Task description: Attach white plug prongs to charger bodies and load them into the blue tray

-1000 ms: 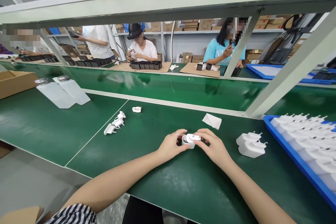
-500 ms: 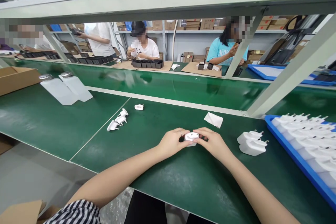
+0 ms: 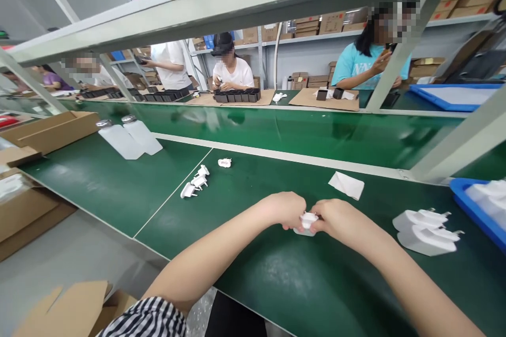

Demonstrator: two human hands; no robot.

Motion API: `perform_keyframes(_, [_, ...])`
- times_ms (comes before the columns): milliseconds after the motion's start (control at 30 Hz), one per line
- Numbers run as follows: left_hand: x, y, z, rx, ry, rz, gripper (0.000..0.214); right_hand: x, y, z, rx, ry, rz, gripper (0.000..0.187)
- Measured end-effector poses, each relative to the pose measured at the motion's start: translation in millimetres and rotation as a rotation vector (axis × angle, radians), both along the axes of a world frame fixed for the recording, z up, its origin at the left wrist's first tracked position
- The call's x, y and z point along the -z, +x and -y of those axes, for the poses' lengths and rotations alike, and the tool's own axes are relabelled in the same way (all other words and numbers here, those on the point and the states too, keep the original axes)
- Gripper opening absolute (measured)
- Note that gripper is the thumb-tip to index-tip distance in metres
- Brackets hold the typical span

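Note:
My left hand (image 3: 285, 210) and my right hand (image 3: 340, 220) meet over the green table (image 3: 276, 284), both closed around a small white charger plug (image 3: 307, 222) pressed down onto the mat. Only a sliver of the plug shows between the fingers. Two finished white chargers (image 3: 425, 230) lie to the right of my right hand. Several loose white plug parts (image 3: 195, 184) lie to the left of my left hand, with one more plug part (image 3: 224, 162) further back.
A white folded cloth (image 3: 347, 185) lies behind my hands. A blue tray (image 3: 470, 205) of white chargers sits at the far right. Two white bottles (image 3: 128, 138) and cardboard boxes (image 3: 51, 129) stand at left. Other people work across the green conveyor (image 3: 300, 134).
My hands have closed more tightly over the plug and pressed it down, hiding most of it. The view has shifted left, so the blue tray is now mostly out of frame.

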State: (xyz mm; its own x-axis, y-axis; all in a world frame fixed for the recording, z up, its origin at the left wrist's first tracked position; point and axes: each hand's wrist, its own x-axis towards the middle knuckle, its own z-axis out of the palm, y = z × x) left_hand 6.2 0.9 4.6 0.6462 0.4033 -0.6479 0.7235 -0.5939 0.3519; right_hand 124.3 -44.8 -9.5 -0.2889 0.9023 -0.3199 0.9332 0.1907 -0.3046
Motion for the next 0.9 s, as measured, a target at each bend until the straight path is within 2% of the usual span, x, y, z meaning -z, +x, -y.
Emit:
perform_keyframes(167, [7.3,-4,-2,0.044,0.0,0.03,0.009,5.6,3,1,0.0,0.018,-0.033,0.012])
perform_keyframes(267, [9.5,-10,11,0.077,0.158,0.092,0.013,6.3,-1,9,-0.015,0.094,0.0,0.012])
perform_keyframes(367, [7.5,-12,27,0.04,0.264,0.105,0.017,7.9,-5,19,-0.034,0.126,0.091,0.012])
perform_keyframes(467, [4.9,-10,32,0.025,0.25,0.052,0.017,9.9,-3,18,-0.046,0.136,0.096,0.012])
perform_keyframes(567, [8.9,-10,26,0.043,0.245,0.106,0.019,9.4,4,10,-0.025,0.106,0.04,0.013])
perform_keyframes(700, [22.4,-17,21,-0.1,0.375,0.313,0.022,8.7,9,10,0.022,0.114,-0.032,0.018])
perform_keyframes(800, [27.2,-22,17,-0.2,0.318,0.402,0.02,13.2,9,16,0.031,0.145,-0.125,0.016])
perform_keyframes(900, [26.9,-19,15,-0.201,0.191,0.386,0.018,16.1,13,20,0.055,0.163,-0.135,0.018])
